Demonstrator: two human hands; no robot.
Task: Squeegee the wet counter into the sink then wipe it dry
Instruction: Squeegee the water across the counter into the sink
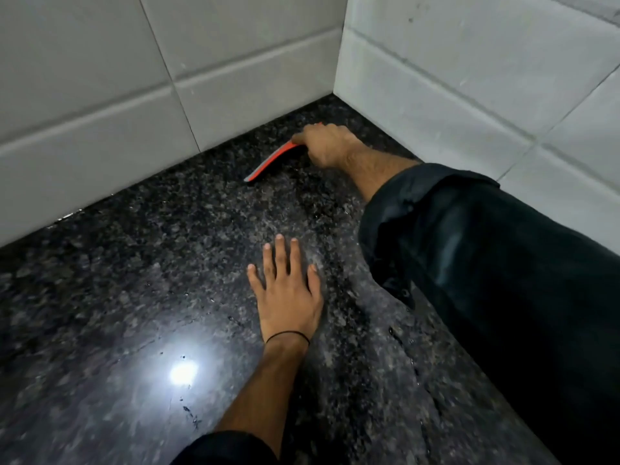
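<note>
A red and grey squeegee (271, 162) rests blade-down on the dark speckled granite counter (134, 297), close to the back corner. My right hand (327, 144) is shut on its handle, the arm stretched out in a dark sleeve. My left hand (285, 286) lies flat on the counter nearer to me, fingers spread, holding nothing, with a thin black band at the wrist. Water drops and a wet sheen show on the stone around my left hand and to its right. The sink is out of view.
White tiled walls (100, 112) close the counter at the back and on the right (469, 78), meeting in a corner just beyond the squeegee. A bright light reflection (183, 372) sits on the counter at lower centre.
</note>
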